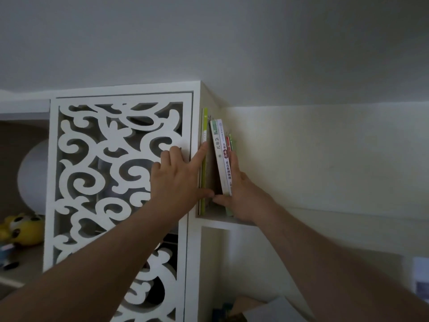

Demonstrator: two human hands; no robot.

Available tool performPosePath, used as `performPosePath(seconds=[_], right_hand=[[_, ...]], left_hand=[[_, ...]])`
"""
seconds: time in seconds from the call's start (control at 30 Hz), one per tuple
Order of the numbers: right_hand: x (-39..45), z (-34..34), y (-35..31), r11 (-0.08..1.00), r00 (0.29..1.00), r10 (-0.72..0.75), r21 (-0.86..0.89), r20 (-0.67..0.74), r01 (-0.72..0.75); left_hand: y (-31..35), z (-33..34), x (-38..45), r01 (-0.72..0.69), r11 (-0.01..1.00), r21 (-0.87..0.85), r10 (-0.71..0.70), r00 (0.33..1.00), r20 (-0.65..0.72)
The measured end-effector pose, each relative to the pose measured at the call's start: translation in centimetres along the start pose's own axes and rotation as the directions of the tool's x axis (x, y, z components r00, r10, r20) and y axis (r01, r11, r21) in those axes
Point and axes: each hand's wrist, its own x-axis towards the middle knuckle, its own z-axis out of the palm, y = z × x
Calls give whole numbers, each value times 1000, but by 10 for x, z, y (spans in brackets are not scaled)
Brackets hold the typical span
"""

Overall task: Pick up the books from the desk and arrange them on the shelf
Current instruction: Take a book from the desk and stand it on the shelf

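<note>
Several books stand in the top compartment of a white shelf. A thin green book leans against the left wall. My left hand lies flat against it, forefinger stretched up along its spine, thumb reaching into the gap. Two white-spined books tilt to the right, with a red book and a green one behind them. My right hand grips this tilted group, fingers up its right side and thumb at the bottom of the spines. A dark gap separates the two groups.
A white carved fretwork door covers the cabinet left of the books. A yellow plush toy sits on a lower shelf at far left, under a round white shape. The wall bounds the compartment's right side. Papers and small boxes lie below.
</note>
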Motion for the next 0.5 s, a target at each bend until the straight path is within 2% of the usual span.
performPosePath(seconds=[0.1,0.13,0.2,0.27,0.3,0.33,0.37,0.4,0.43,0.47,0.5], right_hand=[[-12,-8,4,994,989,24,-113,146,-7],[-22,-13,4,987,990,30,-160,136,-8],[-51,-21,8,968,1000,7,-249,15,-3],[-96,-20,19,949,966,-194,-282,-172,140],[-127,-14,29,919,911,-338,-293,-237,265],[-157,-5,40,874,845,-459,-306,-273,376],[-189,8,55,842,813,-521,-312,-259,440],[-218,23,73,841,833,-516,-298,-197,451],[-241,38,92,874,891,-444,-266,-95,407],[-259,49,108,931,962,-269,-244,52,273],[-273,59,124,959,970,-2,-274,244,71]], left_hand=[[4,0,-6,12,999,-40,-12,1000,7],[7,1,-13,9,997,-78,-11,1000,-27],[16,2,-36,-52,975,-218,28,993,-113],[30,8,-78,-221,893,-392,152,968,-198],[41,11,-107,-329,818,-472,238,940,-243],[51,15,-137,-424,724,-544,329,905,-269],[60,23,-166,-482,622,-617,428,869,-247],[72,33,-192,-480,538,-692,514,838,-182],[84,43,-213,-423,496,-759,571,817,-81],[97,52,-230,-313,502,-806,607,791,71],[111,61,-243,-189,540,-820,636,730,251]])
